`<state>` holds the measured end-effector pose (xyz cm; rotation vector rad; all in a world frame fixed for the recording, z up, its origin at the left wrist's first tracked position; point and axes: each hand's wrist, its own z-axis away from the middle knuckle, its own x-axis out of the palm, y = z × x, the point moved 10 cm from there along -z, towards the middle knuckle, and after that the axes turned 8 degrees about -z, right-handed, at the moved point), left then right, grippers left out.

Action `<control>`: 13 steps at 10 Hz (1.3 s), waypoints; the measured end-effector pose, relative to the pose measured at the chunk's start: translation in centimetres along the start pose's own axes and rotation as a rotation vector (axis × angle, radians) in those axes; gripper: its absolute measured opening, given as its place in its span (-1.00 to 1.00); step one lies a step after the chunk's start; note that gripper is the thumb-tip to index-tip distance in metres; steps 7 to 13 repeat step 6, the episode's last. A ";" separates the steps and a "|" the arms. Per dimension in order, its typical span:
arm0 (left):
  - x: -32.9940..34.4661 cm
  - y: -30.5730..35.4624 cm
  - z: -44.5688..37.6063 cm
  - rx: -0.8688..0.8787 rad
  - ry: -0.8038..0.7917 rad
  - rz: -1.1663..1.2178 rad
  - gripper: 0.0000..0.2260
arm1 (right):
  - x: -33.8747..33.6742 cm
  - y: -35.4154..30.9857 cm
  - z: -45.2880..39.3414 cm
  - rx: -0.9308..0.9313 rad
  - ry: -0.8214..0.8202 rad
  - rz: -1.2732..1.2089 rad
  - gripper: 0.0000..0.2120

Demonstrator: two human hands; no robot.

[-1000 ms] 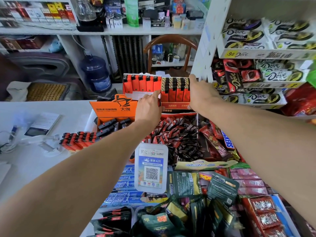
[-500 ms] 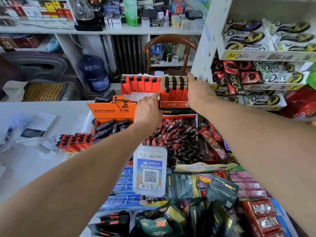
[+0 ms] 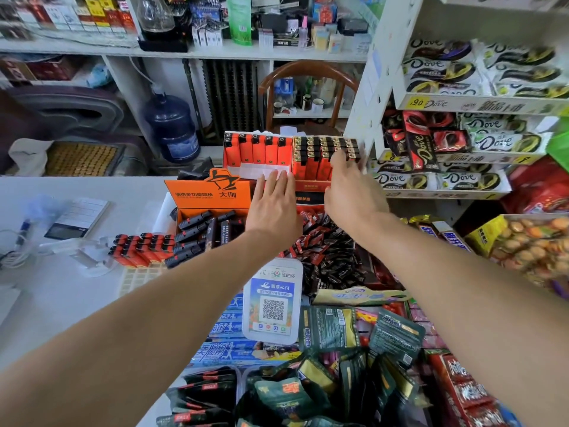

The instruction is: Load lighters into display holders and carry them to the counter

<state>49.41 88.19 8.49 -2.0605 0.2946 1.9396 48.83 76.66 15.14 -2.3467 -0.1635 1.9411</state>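
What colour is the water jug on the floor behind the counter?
Dark translucent blue, with a pale cap; the water jug shows clearly in the head view.

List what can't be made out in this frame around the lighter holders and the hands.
Head view:
- Right lighter holder: lower right front hidden by the right hand.
- Left lighter holder: white label text too small; left hand covers its base.
- Dove shelf, far right: blurred.
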 end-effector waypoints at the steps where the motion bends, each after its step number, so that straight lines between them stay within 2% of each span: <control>1: 0.5 0.2 0.1 0.008 -0.026 0.004 -0.23 | 1.7 -0.5 0.7 -0.049 -0.078 0.095 -0.62; 5: 0.9 0.3 -0.1 0.019 -0.167 0.172 -0.16 | 2.6 0.9 1.5 0.051 -0.219 0.033 -0.43; 6: -0.4 0.8 0.6 0.076 -0.150 0.298 -0.19 | 1.7 1.5 2.2 0.097 -0.153 -0.090 -0.47; 13: -0.4 0.8 0.6 0.076 -0.150 0.298 -0.19 | 1.7 1.5 2.2 0.097 -0.153 -0.090 -0.47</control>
